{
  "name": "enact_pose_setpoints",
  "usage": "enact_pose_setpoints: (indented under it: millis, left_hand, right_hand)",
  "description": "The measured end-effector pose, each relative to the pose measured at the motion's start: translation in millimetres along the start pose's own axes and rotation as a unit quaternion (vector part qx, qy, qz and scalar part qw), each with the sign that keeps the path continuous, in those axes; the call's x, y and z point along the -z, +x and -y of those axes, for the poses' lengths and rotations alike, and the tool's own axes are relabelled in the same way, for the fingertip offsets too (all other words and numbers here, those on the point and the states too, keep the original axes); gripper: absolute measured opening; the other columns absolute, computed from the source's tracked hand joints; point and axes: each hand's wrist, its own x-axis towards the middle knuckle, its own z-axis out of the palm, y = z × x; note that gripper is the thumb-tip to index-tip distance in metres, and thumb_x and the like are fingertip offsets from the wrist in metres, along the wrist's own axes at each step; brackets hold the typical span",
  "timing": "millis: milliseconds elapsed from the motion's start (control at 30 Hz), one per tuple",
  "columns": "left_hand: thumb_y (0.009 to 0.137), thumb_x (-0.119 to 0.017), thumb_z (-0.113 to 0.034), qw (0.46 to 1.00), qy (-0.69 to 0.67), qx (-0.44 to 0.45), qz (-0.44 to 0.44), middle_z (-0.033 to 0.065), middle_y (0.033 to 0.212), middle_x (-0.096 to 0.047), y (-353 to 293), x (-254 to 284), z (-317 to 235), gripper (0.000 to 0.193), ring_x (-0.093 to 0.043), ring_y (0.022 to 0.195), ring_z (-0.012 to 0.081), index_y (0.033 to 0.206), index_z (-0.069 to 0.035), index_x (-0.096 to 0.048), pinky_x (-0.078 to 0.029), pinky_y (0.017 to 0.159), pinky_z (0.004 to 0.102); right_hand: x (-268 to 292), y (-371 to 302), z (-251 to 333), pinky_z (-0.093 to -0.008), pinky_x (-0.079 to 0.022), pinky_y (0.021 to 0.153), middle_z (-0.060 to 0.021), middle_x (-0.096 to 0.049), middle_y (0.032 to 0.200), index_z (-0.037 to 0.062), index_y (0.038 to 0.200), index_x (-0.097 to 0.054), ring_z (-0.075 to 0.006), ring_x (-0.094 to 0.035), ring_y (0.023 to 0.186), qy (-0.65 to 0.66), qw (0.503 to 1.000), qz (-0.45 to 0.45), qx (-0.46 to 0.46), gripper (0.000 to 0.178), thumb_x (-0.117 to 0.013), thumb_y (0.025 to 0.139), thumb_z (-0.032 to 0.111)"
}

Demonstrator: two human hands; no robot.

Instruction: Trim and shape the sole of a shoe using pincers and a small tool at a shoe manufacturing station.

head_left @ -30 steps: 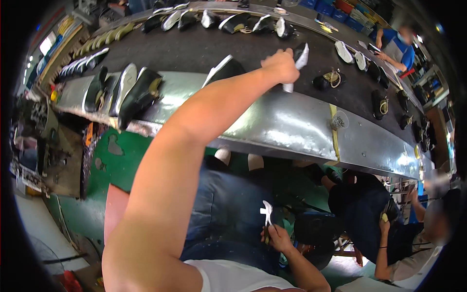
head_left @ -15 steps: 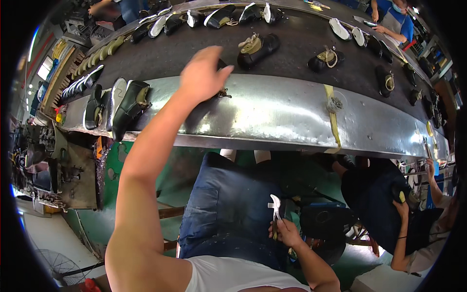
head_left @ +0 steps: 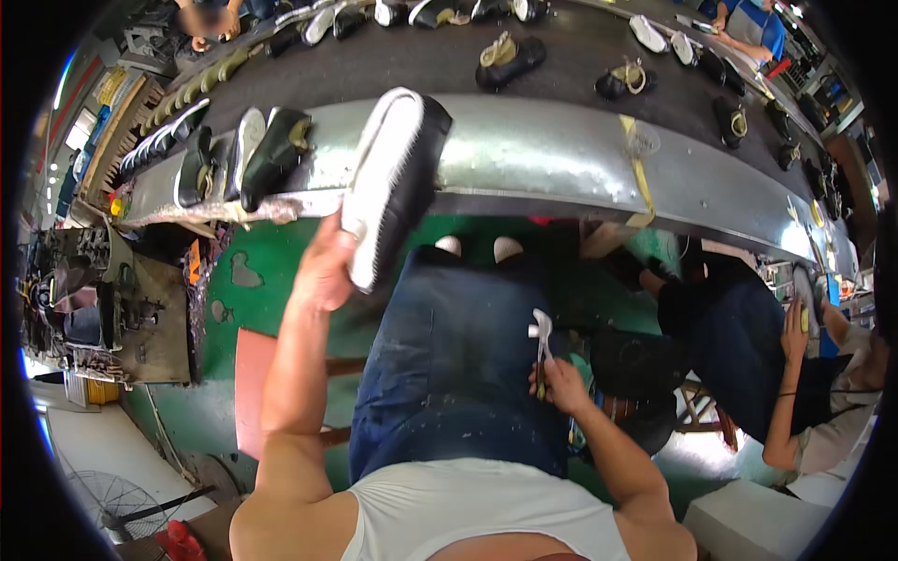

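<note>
A black shoe (head_left: 385,182) hangs over the bench's front edge, its white underside with a jagged border facing me. My left hand (head_left: 327,266) is closed around its lower end. Over my right thigh, my right hand (head_left: 559,383) grips lasting pincers (head_left: 543,335) by the handle; their curved metal jaw and square hammer stub point up and away from me. Left of the held shoe, a pair of black shoes (head_left: 274,159) leans together on the metal ledge (head_left: 524,140), with another black shoe (head_left: 195,168) beside them.
A dark belt (head_left: 580,103) beyond the ledge carries several shoes. Yellow tape (head_left: 638,178) crosses the ledge. On my right sits a co-worker (head_left: 795,374) holding a shoe; others stand across the bench. A machine (head_left: 103,309) is at left, a fan (head_left: 108,505) at lower left.
My left hand has come back from the bench toward me and now holds a black shoe, sole side up. The pincers stay in my right hand. Shoes on the belt have shifted slightly in view.
</note>
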Motion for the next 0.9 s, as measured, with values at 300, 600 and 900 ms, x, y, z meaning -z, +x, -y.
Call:
enact_pose_setpoints:
  millis: [300, 600, 900]
  left_hand:
    - [0.075, -0.081, -0.041, 0.755, 0.634, 0.132, 0.103, 0.0257, 0.118, -0.066, -120.3, -37.5, 161.4, 0.085, -0.066, 0.104, 0.0408, 0.139, 0.005, -0.050, -0.055, 0.089, 0.0426]
    - [0.089, -0.071, -0.038, 0.823, 0.485, 0.246, 0.166, 0.0229, 0.129, -0.062, 28.6, -44.1, 222.2, 0.072, -0.062, 0.116, 0.0290, 0.144, 0.000, -0.046, -0.047, 0.101, 0.0379]
    - [0.099, -0.061, -0.016, 0.961, 0.241, 0.124, 0.062, 0.0105, 0.140, -0.048, -40.8, -18.9, 161.4, 0.059, -0.051, 0.123, 0.0195, 0.152, -0.017, -0.035, -0.042, 0.105, 0.0337]
  right_hand:
    - [-6.7, -3.4, 17.0, -0.0227, -0.040, 0.046, -0.0081, -0.067, 0.090, -0.0002, 0.114, -0.058, -0.0144, -0.067, 0.069, 0.046, 0.996, -0.064, -0.050, 0.044, -0.041, 0.107, 0.040]
    - [-17.6, -14.3, 24.1, -0.0254, -0.049, 0.063, -0.0066, -0.065, 0.091, -0.0029, 0.118, -0.056, -0.0133, -0.064, 0.076, -0.052, 0.997, -0.054, 0.002, 0.031, -0.052, 0.104, 0.024]
    - [-73.9, -41.8, 117.3, -0.0360, -0.052, 0.076, -0.0113, -0.068, 0.087, 0.0001, 0.122, -0.058, -0.0230, -0.067, 0.078, -0.307, 0.945, 0.041, 0.101, 0.032, -0.060, 0.096, 0.020]
